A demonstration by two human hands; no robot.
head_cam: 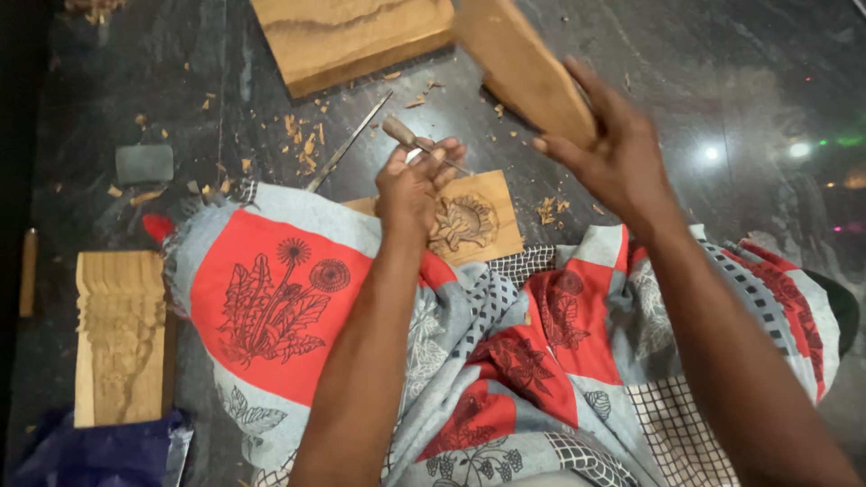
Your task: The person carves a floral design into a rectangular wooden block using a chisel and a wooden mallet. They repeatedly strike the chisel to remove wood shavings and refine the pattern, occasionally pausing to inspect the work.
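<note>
Head view, looking down over the person's lap to a dark polished floor (686,81).

Left hand (413,185): fingers closed around a chisel (408,137) with a wooden handle, handle end pointing up and away. The blade runs down toward a small square wooden panel (480,216); the exact contact point is hidden behind the fingers. The panel lies flat on the floor at the edge of the lap and bears a carved flower-like relief near its middle.

Right hand (618,153): raised above the floor, clamped on a thick wooden block (523,68) held like a mallet. Block is tilted, blurred, up and to the right of the chisel handle, not touching it.

Lap is covered by a patterned cloth (298,298), red and grey squares with dark plant prints.

Around: a larger plain wooden slab (347,36) lies at the top of the frame. A long thin metal tool (347,144) lies slantwise on the floor just left of the left hand. Wood chips (307,149) are scattered between slab and panel. A grey rectangular stone (144,164) sits far left. A carved wooden piece (122,338) with a scalloped edge lies at lower left, beside the cloth. Blue plastic (99,451) in the bottom-left corner.
</note>
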